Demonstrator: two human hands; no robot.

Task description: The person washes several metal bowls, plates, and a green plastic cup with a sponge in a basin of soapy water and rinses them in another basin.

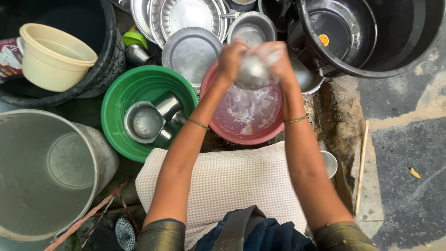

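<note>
Head view shows the left hand [231,59] and right hand [280,60] with fingers closed round a small soapy steel vessel [253,72], held just above the pink basin [223,131] of sudsy water. A firm grip while turning it would seem wise, since it looks slippery. Left of the fingers, the green basin [116,100] holds steel cups [145,123].

round pink plastic basin [232,135]: soapy water | round green plastic basin [116,107]: silver steel cups | cream plastic mug [51,58] | large black plastic tub [399,60] | white checked cloth [227,181] | grey metal bucket [42,176]
</note>
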